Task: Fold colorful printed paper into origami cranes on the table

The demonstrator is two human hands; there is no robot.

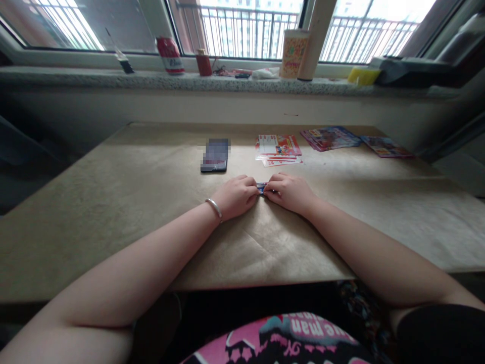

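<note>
My left hand (237, 195) and my right hand (290, 192) meet at the middle of a table covered in brown paper (132, 202). Both are curled, and their fingertips pinch a small blue folded paper (261, 187) between them, pressed down on the table. Only a sliver of that paper shows between the fingers. A silver bangle (214, 208) sits on my left wrist.
A dark phone (214, 155) lies just beyond my left hand. Stacks of printed leaflets (278, 149) (329, 137) (385, 146) lie at the far right. The windowsill (76, 78) holds a red can (170, 55), a small red cup (203, 63), a paper cup (293, 53) and yellow sponges (364, 76).
</note>
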